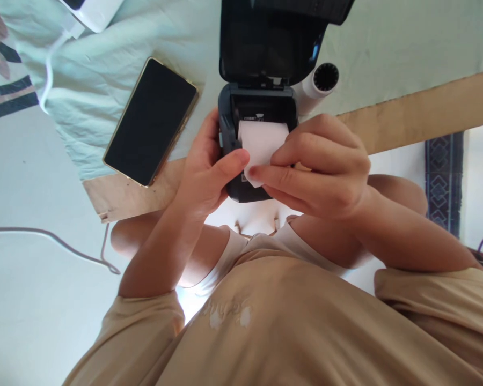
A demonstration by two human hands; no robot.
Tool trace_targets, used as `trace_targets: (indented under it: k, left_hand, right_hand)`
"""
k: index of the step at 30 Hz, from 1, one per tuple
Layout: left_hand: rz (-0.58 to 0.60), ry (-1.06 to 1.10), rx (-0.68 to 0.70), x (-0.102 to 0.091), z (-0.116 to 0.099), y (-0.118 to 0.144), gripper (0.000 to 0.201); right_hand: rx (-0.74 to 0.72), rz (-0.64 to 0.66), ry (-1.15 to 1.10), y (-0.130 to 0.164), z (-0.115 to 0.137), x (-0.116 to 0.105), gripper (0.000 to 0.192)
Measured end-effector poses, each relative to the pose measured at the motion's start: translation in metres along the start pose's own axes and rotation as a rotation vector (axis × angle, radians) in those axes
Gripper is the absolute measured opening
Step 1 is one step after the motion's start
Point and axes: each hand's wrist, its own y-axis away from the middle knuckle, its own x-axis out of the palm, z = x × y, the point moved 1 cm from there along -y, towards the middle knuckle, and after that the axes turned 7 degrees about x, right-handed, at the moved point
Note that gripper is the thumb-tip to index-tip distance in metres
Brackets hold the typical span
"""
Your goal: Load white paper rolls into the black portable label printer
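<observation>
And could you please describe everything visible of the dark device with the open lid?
The dark, plastic-looking device has its glossy lid open on the far side and white paper in its bay. It is at the table's near edge, right of the phone. The left hand grips its left side; the right hand holds the paper.

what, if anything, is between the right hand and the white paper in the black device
Nothing visible: the right hand has its fingertips on the white paper. The lid of the black device stands open, and the left hand has its thumb at the paper's left edge.
</observation>
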Motion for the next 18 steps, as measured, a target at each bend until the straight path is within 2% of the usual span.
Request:
trace_targets:
  k: [5,8,11,14,18]
  left_hand:
    - [-0.033,-0.041,0.067,-0.002,0.005,-0.001,0.063]
    - [-0.06,-0.097,0.07,0.001,0.0,-0.001,0.063]
    - [-0.068,-0.153,0.012,0.005,-0.005,0.001,0.069]
    - [-0.062,-0.163,0.007,0.004,-0.006,0.001,0.073]
    - [-0.035,-0.151,0.039,-0.003,0.002,-0.003,0.078]
  right_hand:
    - [-0.037,0.062,-0.041,0.007,-0.005,-0.004,0.011]
    - [-0.037,0.083,-0.064,0.005,-0.006,-0.012,0.018]
    - [0.098,0.076,0.011,0.001,-0.008,-0.02,0.011]
    - [0.236,0.176,0.06,0.002,-0.009,-0.021,0.014]
    - [0.284,0.238,0.017,0.009,-0.011,-0.02,0.022]
